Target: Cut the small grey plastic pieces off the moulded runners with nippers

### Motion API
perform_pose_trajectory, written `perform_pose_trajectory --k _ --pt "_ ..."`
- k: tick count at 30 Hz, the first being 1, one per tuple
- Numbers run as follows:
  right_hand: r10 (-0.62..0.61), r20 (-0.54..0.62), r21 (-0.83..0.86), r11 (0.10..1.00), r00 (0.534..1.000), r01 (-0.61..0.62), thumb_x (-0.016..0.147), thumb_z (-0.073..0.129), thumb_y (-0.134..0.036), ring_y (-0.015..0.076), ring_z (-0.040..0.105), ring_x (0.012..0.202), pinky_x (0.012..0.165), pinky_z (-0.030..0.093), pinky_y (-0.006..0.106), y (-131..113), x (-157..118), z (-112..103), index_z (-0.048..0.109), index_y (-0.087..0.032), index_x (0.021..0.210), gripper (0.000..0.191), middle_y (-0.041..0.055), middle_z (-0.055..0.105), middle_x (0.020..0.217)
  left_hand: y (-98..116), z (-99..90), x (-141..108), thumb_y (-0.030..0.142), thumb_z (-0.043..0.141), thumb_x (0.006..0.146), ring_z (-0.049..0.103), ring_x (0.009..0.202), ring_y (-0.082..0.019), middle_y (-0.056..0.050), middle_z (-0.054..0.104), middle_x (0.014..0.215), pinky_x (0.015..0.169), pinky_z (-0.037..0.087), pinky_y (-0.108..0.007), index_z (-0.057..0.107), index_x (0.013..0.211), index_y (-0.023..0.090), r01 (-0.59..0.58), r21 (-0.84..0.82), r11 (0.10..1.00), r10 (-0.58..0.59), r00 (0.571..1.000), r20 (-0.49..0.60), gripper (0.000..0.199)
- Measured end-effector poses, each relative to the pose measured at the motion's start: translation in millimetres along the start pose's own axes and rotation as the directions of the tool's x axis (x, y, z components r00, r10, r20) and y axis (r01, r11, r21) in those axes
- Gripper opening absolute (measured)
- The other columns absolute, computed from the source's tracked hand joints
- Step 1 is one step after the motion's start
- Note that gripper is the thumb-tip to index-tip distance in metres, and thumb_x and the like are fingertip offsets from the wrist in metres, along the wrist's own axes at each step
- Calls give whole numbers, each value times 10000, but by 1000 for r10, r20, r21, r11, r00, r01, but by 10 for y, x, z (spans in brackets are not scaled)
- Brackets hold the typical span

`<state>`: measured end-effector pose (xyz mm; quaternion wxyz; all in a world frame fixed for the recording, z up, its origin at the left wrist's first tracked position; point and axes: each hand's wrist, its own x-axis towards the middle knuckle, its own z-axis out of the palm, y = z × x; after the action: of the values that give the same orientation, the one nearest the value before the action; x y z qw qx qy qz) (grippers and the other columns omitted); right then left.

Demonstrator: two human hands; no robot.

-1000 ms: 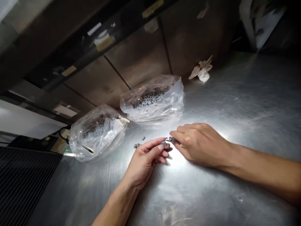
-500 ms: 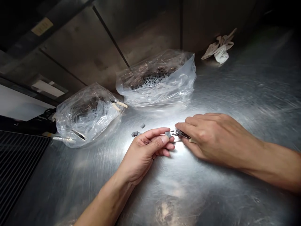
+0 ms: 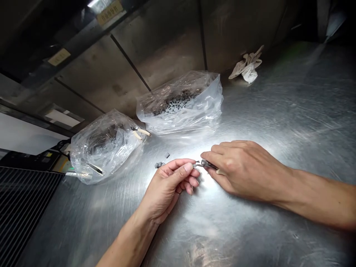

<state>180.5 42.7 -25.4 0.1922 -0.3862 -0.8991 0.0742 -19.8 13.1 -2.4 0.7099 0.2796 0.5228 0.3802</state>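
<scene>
Small gray piece (image 3: 194, 165) is at the fingertips of the left hand (image 3: 167, 187), largely covered by the thumb; clock directions run from it. One metal surface (image 3: 250, 233) lies below everything, with dark metal panels (image 3: 164, 48) along its far side. Two clear plastic bags stand there: the fuller bag (image 3: 200, 115) near half past eleven, its gray pieces too many to count, and another bag (image 3: 111, 168) between nine and ten. Two hands work: the left grip pinches the piece, while the right hand (image 3: 241, 170), at three, has its grip wrapped around pliers (image 3: 207, 163), their tips right at the piece; contact is unclear. One crumpled cloth (image 3: 246, 68) lies at one o'clock. Second pliers (image 3: 141, 132) rest on the left bag's edge near ten. Smallest, one loose block (image 3: 167, 155) and a little cluster (image 3: 159, 164), uncountable, lie toward nine.
</scene>
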Motion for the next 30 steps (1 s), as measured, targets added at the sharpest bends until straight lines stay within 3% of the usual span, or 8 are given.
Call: perform_pose_trajectory --k 6,11,20,30 --pt "-36 -61 -28 999 998 34 880 580 -239 179 514 626 641 288 339 -16 -9 11 611 -207 795 96 -1 595 713 -4 5 7 316 754 819 583 455 -66 -33 707 696 375 440 -135 647 770 116 29 -10 1000 -29 999 -40 231" --pt "-93 -105 -90 992 990 84 843 598 -193 201 523 627 630 281 347 -57 -5 9 600 -209 779 66 1 578 691 -24 17 -9 294 751 823 652 542 -96 -66 732 730 458 522 -157 654 779 105 26 22 999 -24 998 -49 218" --pt "-91 -118 -201 977 989 66 801 623 -108 212 514 584 592 255 337 -82 -8 35 561 -210 730 139 5 562 649 -35 15 -12 291 718 857 713 660 -133 -105 767 834 510 567 -173 672 801 97 24 30 999 -23 999 -39 207" --pt "-117 -120 -252 964 986 84 830 582 -84 221 510 551 561 230 336 -100 -27 27 548 -203 731 158 9 546 631 -28 36 -20 282 753 822 681 588 -110 -85 748 732 528 565 -170 681 749 90 16 26 1000 -14 998 -56 217"
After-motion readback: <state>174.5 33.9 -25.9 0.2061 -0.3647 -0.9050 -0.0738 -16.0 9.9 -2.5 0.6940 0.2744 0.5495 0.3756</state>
